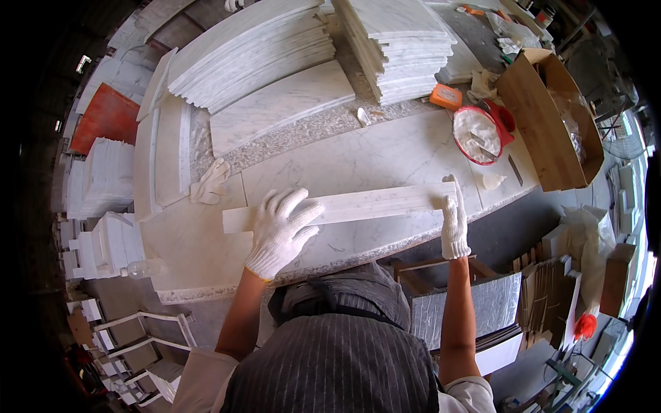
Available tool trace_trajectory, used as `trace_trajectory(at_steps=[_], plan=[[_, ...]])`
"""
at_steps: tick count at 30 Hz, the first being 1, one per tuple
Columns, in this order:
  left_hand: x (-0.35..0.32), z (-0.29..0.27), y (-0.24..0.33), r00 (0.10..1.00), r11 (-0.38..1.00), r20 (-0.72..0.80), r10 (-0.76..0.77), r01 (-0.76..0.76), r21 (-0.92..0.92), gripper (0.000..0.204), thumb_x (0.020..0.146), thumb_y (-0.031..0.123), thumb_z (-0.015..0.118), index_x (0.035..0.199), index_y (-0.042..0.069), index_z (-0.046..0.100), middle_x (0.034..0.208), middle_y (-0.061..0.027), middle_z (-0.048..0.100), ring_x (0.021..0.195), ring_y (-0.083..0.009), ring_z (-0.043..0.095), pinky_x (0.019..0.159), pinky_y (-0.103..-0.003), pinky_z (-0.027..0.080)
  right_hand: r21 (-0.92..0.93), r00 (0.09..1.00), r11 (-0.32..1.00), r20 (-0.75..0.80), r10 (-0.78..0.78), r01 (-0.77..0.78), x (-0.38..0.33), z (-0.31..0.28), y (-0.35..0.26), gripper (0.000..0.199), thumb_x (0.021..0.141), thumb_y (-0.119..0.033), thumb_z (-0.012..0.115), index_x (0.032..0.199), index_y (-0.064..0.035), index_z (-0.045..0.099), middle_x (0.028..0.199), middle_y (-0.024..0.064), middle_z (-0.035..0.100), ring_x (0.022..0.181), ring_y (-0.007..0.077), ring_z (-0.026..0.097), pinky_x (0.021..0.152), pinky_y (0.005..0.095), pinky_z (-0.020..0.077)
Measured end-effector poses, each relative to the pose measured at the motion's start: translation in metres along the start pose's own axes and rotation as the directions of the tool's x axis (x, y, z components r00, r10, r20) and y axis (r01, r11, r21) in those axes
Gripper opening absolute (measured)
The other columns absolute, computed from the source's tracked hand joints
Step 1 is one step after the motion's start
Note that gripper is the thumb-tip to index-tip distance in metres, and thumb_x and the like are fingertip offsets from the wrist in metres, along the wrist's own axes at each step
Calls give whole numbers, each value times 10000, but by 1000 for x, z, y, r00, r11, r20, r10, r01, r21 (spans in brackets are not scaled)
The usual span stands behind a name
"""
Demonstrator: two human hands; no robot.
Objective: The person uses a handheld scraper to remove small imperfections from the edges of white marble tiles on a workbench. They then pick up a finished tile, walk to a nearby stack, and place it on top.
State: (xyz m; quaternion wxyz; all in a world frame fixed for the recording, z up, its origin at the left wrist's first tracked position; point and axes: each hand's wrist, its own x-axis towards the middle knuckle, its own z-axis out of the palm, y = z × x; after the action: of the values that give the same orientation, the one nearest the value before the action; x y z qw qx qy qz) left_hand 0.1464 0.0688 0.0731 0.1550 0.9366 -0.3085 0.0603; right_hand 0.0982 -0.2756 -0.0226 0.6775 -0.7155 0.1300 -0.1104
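A long, narrow strip of white marble (379,204) lies crosswise in front of me over the pale slab tabletop (344,162). My left hand (279,230), in a white knitted glove, rests across the strip near its left end with the fingers spread. At the right end, my gloved right hand (454,224) has its fingers closed around the strip's edge. A spare white glove (211,182) lies crumpled to the left. On the right stands a red-rimmed tub of white paste (476,136) with a scraper (484,146) in it.
Stacked marble slabs (255,55) and a second stack (399,55) stand at the back. An orange box (446,96) and an open cardboard box (544,124) are at the right. A clear bottle (142,268) is near the left edge. Cardboard sheets (547,296) stand below the bench.
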Motion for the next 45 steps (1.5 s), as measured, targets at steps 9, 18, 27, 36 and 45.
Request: trace_trajectory(at_steps=[9, 18, 27, 36, 45], plan=[[0, 2, -1, 1000, 999, -10, -30, 30, -41, 420, 720, 277, 797, 1119, 191, 699, 1280, -61, 549, 1180, -334, 477, 1020, -473, 379, -23, 1000, 1000, -12, -3, 3, -1, -3, 14, 522, 1021, -285, 467, 1468, -36, 365, 1403, 104, 498, 1209, 162, 477, 1015, 284, 365], [-2, 5, -1, 999, 999, -35, -26, 25, -23, 431, 712, 299, 805, 1115, 195, 694, 1278, -66, 551, 1184, -333, 479, 1015, -475, 376, -81, 996, 996, -78, -40, 33, 2, 4, 16, 506, 1007, -301, 493, 1421, -24, 401, 1359, 104, 506, 1187, 167, 483, 1015, 299, 366], [-3, 5, 1, 999, 999, -30, -39, 38, -26, 452, 708, 306, 810, 1127, 191, 683, 1289, -76, 539, 1200, -336, 463, 1034, -486, 356, -129, 990, 991, -131, -59, 42, 5, 9, 15, 494, 993, -317, 519, 1374, -13, 437, 1315, 105, 513, 1165, 172, 489, 1016, 315, 367], [0, 0, 4, 998, 997, 0, -61, 61, -51, 454, 724, 289, 801, 1147, 176, 680, 1308, -88, 532, 1204, -341, 459, 1039, -480, 353, -135, 919, 990, -395, -20, -37, -8, 23, 4, 439, 968, -313, 570, 1273, -7, 490, 1215, 94, 527, 1096, 168, 496, 985, 319, 379], [-1, 2, 7, 998, 998, -19, -65, 64, -22, 416, 752, 363, 762, 1121, 184, 689, 1275, -100, 558, 1201, -324, 478, 1045, -506, 339, -122, 882, 990, -470, 1, -67, -16, 27, -7, 295, 924, -254, 655, 1068, -10, 572, 992, 42, 556, 940, 135, 491, 875, 289, 405]])
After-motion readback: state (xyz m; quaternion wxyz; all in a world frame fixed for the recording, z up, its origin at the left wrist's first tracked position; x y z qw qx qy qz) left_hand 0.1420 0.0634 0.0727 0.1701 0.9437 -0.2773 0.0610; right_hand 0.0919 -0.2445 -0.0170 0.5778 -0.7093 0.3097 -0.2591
